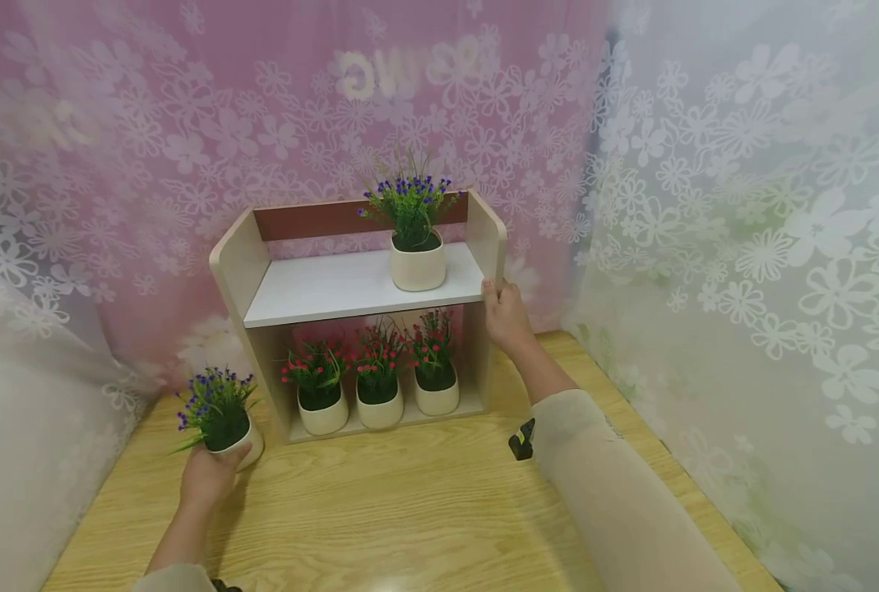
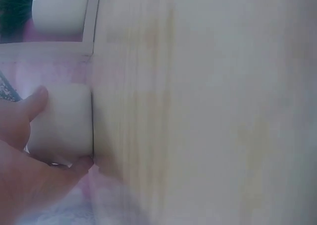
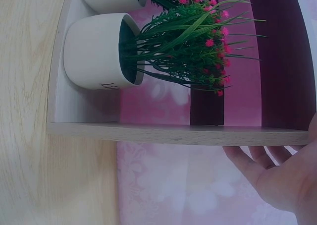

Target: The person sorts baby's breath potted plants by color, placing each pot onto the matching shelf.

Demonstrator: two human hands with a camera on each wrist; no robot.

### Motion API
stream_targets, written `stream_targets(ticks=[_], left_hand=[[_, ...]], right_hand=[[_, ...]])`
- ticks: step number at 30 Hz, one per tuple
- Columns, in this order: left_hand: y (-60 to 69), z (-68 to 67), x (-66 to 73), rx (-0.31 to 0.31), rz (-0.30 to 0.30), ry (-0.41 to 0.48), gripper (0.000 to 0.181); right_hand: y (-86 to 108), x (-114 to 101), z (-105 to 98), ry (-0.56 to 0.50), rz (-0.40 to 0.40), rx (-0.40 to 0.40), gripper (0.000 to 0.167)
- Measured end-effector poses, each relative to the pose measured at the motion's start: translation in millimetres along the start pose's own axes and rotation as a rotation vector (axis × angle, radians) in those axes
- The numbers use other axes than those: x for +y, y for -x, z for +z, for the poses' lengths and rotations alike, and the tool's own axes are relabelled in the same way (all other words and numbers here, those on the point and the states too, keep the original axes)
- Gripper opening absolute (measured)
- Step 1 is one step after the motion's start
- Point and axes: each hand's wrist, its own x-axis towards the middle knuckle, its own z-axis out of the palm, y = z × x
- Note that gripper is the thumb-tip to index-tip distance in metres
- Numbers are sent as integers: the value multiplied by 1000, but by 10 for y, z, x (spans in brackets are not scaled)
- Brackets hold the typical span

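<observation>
My left hand (image 1: 210,477) grips the cream pot of a purple-flowered potted plant (image 1: 220,415), which stands on the table left of a two-tier shelf (image 1: 298,288). In the left wrist view, thumb and fingers lie around opposite sides of that pot (image 2: 64,123). With my right hand (image 1: 507,316) I hold the shelf's right side panel near the upper board. The right wrist view shows fingers along the panel's outer face (image 3: 270,168); the thumb is hidden there. Another purple-flowered potted plant (image 1: 417,255) sits on the upper board, towards the right.
Three red-flowered plants in cream pots (image 1: 322,411) stand in a row on the lower tier. The shelf rests on a wood-grain table (image 1: 380,510). Behind it hangs a pink floral curtain (image 1: 276,107), with a pale floral curtain (image 1: 742,247) on the right.
</observation>
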Motion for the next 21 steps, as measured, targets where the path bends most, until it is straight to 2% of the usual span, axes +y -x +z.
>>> stream_targets(ticks=[4, 7, 18, 21], left_hand=[[49, -29, 2, -60, -21, 11, 97], [96, -62, 32, -71, -22, 10, 103], [341, -150, 216, 16, 43, 50, 86], [413, -201, 265, 20, 59, 59, 85]], right_hand=[[-7, 12, 2, -2, 1, -4, 61], [-10, 16, 6, 1, 1, -3, 61], [-17, 19, 10, 12, -27, 0, 59], [-21, 20, 10, 9, -27, 1, 59]])
